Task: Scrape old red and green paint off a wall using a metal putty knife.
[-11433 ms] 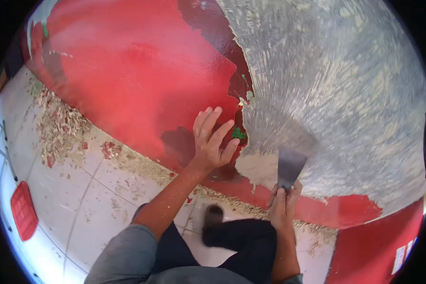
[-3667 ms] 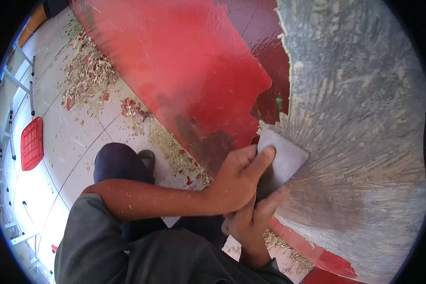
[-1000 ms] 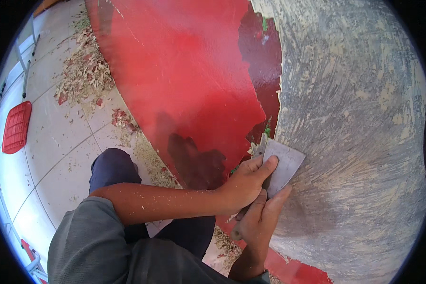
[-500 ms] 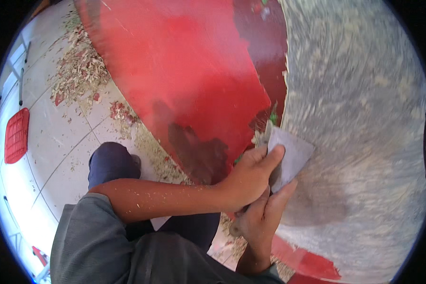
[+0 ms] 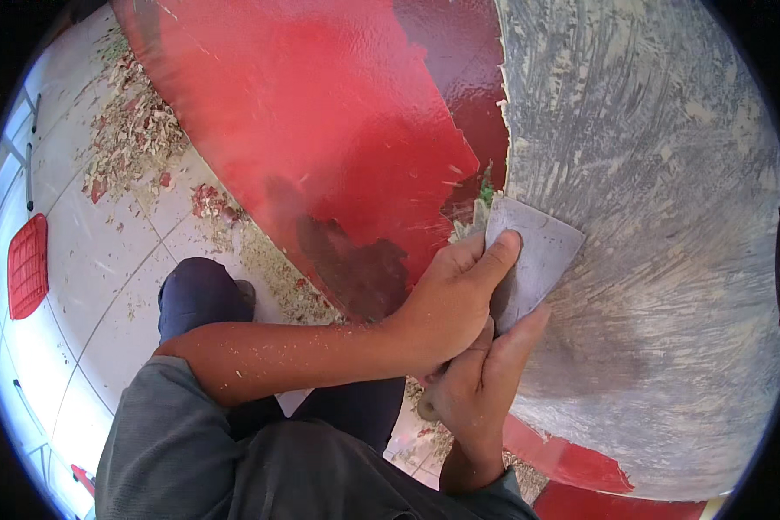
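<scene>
Grips a flat scraper (image 5: 537,256) with both hands, right of the middle of the scene, at the ragged border between a red coat (image 5: 312,95) on the left and a streaked grey surface (image 5: 633,173) on the right. Pinches the scraper with the left hand (image 5: 455,299), with the thumb flat on the blade's upper face and the other fingers curled around and partly hidden. Closes the right hand (image 5: 477,381) around the near part, just below the left hand and largely over the handle, with one digit stretched toward the blade's near right corner. Points the broad edge of the blade to the far right. Cannot tell the firmness of contact with the grey surface from this view.

Has a pale, curled flake (image 5: 468,224) just left of the blade, with a small green patch (image 5: 487,186) a little farther off and a dark red area (image 5: 459,78) beyond.

Crosses the left forearm (image 5: 277,355), dotted with pale specks, over a dark trouser leg (image 5: 201,299). Has pale floor tiles (image 5: 117,286) to the left, with a heap of shavings (image 5: 139,126) on the far side and a red ribbed panel (image 5: 28,266) by the left rim.
</scene>
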`<state>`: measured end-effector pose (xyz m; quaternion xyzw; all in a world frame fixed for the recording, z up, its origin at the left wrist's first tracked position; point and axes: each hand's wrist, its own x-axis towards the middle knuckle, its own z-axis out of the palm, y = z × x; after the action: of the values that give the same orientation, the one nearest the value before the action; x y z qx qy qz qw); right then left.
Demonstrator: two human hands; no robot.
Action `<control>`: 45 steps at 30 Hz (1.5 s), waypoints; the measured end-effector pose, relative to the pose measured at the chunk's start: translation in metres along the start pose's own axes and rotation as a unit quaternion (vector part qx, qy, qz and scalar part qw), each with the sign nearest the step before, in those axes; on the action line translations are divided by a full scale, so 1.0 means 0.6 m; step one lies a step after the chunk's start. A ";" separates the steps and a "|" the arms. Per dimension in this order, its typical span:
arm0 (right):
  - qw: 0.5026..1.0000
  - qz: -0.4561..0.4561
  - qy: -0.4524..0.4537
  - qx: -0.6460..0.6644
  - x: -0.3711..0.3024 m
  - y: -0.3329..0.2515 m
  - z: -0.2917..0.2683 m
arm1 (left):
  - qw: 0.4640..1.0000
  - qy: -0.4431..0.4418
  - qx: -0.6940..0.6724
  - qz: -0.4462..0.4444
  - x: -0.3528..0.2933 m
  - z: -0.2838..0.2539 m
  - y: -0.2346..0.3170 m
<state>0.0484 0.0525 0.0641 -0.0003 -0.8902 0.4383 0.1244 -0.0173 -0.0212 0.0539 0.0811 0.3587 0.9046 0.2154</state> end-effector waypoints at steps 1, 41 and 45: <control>1.000 0.003 0.002 0.000 -0.014 -0.001 -0.004 | 0.999 0.017 0.016 0.023 -0.007 0.006 -0.014; 0.980 0.070 0.003 0.188 -0.006 0.000 0.016 | 0.998 0.034 0.044 0.008 -0.002 -0.007 -0.005; 0.982 0.031 0.013 0.185 -0.004 0.015 0.019 | 0.989 0.084 0.067 0.102 0.010 -0.004 -0.034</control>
<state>0.0473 0.0488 0.0497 -0.0109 -0.7915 0.5993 0.1199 -0.0164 -0.0068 0.0384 0.0549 0.4249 0.8996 0.0852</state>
